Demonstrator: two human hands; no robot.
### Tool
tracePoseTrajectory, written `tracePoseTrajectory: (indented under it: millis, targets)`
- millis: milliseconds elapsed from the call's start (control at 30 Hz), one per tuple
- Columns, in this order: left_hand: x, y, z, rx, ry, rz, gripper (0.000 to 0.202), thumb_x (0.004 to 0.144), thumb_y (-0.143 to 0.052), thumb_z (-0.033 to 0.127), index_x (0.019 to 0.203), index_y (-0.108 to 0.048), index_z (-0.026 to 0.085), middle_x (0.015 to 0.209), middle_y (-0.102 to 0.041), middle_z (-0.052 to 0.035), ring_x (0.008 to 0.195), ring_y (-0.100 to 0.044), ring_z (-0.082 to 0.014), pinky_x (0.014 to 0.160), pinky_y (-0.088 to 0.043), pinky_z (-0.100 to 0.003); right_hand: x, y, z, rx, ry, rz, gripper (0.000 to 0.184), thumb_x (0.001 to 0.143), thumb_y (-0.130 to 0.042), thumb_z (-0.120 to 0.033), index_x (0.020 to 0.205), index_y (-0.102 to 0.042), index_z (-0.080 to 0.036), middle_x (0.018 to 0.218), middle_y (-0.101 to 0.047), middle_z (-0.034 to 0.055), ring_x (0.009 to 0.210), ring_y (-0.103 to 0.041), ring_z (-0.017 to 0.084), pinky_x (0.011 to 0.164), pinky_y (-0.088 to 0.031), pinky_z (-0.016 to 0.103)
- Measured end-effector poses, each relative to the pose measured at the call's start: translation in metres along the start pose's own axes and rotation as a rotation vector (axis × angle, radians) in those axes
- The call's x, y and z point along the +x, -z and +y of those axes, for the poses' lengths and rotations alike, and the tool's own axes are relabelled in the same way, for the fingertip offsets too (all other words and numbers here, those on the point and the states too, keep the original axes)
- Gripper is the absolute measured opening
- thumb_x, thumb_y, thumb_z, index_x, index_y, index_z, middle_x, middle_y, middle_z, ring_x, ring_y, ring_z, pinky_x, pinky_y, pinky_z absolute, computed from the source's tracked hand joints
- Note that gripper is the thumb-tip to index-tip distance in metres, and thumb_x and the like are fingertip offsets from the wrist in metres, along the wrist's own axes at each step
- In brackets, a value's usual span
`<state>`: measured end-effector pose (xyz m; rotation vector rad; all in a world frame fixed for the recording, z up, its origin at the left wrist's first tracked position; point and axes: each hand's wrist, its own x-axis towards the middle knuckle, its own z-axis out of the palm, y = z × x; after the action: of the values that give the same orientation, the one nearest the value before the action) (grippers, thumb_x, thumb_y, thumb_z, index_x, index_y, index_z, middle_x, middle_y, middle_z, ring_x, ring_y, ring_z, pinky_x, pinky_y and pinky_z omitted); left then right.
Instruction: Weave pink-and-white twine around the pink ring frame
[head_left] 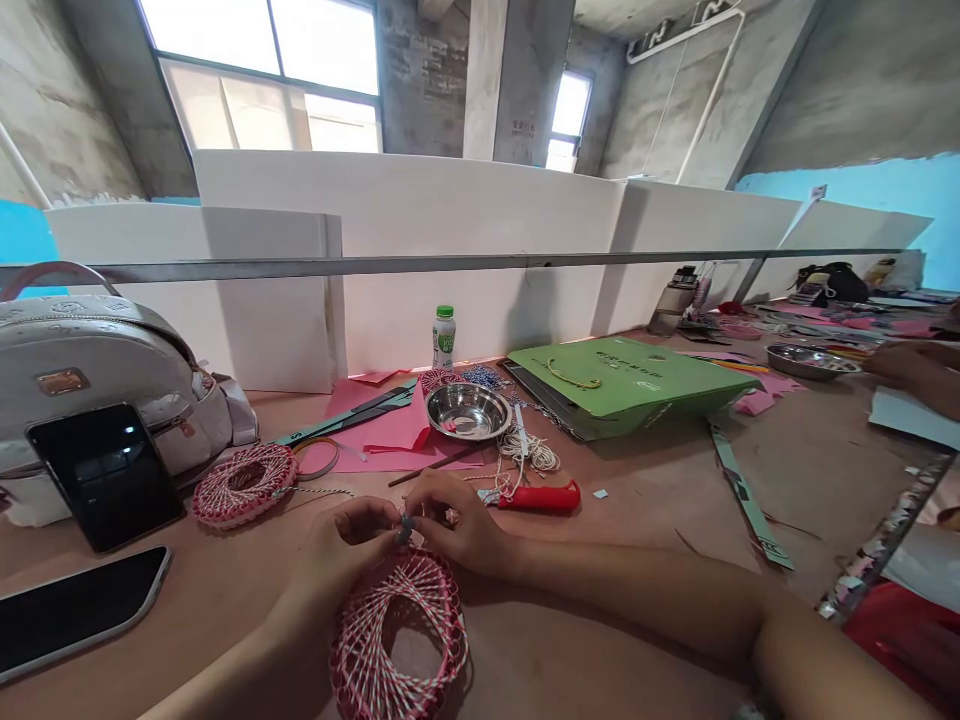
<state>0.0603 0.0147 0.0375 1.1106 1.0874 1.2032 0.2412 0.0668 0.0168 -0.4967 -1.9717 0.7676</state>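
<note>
A pink-and-white string-wound ring (352, 650) with an open centre stands or lies on the table in front of me. At its upper edge, my left hand (356, 545) and my right hand (457, 525) meet, both closed in a pinch with the fingertips touching or nearly so. A small grey-blue spot shows at the fingertips; whether it is a nail or a tiny part I cannot tell. Left of my hands lies a second wound ring (244, 487) with a thin cord trailing from it. A red-handled cutter (540, 497) lies just beyond my right hand, beside a bundle of white string (536, 452).
Two phones (105, 480) and a pale backpack (97, 350) occupy the left. Farther back are a metal bowl (469, 412), pink paper (386, 430), a green-capped bottle (444, 338) and a green folder (622, 385). Another person's hand (919, 375) is at the far right.
</note>
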Motion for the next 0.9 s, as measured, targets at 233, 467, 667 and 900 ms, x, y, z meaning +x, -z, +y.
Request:
tracePoseTrajectory:
  millis: [233, 467, 667, 900]
  targets:
    - [-0.002, 0.001, -0.009, -0.256, 0.157, -0.005, 0.046, 0.059, -0.094, 0.038, 0.095, -0.077, 0.016, 0.074, -0.077, -0.007, 0.062, -0.071, -0.0195, 0.059, -0.055, -0.027, -0.001, -0.001, 0.004, 0.2, -0.222, -0.011, 0.017, 0.097, -0.06, -0.036, 0.093, -0.056, -0.02, 0.079, -0.053, -0.0024, 0.06, -0.046, 0.01, 0.055, -0.036, 0.023]
    - [-0.002, 0.001, -0.01, -0.311, 0.138, 0.111, 0.047, 0.054, -0.096, 0.038, 0.09, -0.077, 0.017, 0.067, -0.075, -0.0031, 0.057, -0.069, -0.0164, 0.056, -0.054, -0.024, -0.001, -0.001, 0.001, 0.182, -0.24, -0.044, 0.027, 0.097, -0.06, -0.046, 0.093, -0.053, -0.02, 0.082, -0.054, -0.0005, 0.067, -0.049, 0.012, 0.059, -0.04, 0.024]
    - [-0.004, -0.001, -0.01, -0.282, 0.115, 0.074, 0.041, 0.059, -0.094, 0.038, 0.091, -0.077, 0.017, 0.074, -0.076, -0.0038, 0.064, -0.071, -0.0179, 0.06, -0.055, -0.025, -0.001, -0.001, 0.0, 0.264, -0.26, -0.039, 0.026, 0.098, -0.058, -0.045, 0.093, -0.051, -0.021, 0.077, -0.053, -0.002, 0.066, -0.049, 0.013, 0.061, -0.04, 0.024]
    - [-0.001, 0.005, -0.014, -0.201, 0.127, 0.061, 0.043, 0.058, -0.094, 0.042, 0.088, -0.076, 0.016, 0.076, -0.075, -0.0048, 0.061, -0.068, -0.0149, 0.058, -0.053, -0.023, -0.011, -0.003, 0.013, 0.104, -0.235, -0.01, 0.013, 0.097, -0.06, -0.033, 0.1, -0.061, -0.021, 0.081, -0.061, 0.0001, 0.071, -0.055, 0.014, 0.065, -0.043, 0.025]
